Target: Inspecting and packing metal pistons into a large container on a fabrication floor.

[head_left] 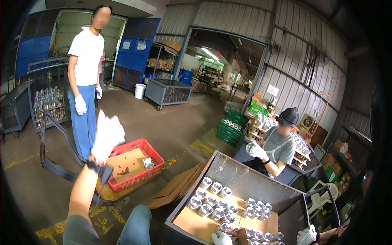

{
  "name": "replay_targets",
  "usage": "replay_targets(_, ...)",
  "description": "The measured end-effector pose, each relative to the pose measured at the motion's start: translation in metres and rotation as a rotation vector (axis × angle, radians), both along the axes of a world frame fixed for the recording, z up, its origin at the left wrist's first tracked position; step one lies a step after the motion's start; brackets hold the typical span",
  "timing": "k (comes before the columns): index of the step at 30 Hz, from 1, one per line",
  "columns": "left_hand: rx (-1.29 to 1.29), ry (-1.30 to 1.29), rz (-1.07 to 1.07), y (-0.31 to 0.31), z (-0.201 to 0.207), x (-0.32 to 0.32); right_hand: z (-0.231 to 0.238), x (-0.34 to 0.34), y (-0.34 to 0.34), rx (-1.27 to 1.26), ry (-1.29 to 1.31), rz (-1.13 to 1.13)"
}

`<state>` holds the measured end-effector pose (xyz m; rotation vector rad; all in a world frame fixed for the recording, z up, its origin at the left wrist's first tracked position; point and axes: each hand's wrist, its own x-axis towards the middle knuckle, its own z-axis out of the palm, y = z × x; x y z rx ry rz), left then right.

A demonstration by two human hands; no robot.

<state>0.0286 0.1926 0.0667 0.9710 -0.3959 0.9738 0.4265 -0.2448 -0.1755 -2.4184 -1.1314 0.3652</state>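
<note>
My left hand (107,136), in a white glove, is raised in front of the red plastic basket (141,178). Its fingers are stretched out, and I see nothing held in them. One silver metal part (148,163) lies on cardboard inside the basket. At the lower edge, my right hand (221,239), also gloved, reaches among silver, piston-like cylinders (205,210) standing in groups on cardboard in a grey metal bin (245,173). The frame cuts this hand off, so its grip is unclear.
A standing person (86,61) is behind the basket. Across the bin a seated person (277,143) holds a silver part. Another person's gloved hand (307,235) is at lower right. Folded cardboard (175,185) leans beside the bin; green crates (232,127) stand behind.
</note>
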Motion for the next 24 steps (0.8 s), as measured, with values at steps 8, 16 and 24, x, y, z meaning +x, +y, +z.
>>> replay_targets(8,0.747,0.835,0.803,-0.081,-0.042,0.128,0.017,-0.014,-0.005,0.079,-0.106,-0.070)
replay_targets(16,1.597,0.822,0.545,-0.200,-0.204,0.162,0.014,-0.013,-0.010,0.163,-0.027,-0.053)
replay_targets(24,1.372,0.850,0.580,-0.204,-0.212,0.167,0.049,-0.026,0.000,0.215,-0.151,-0.074)
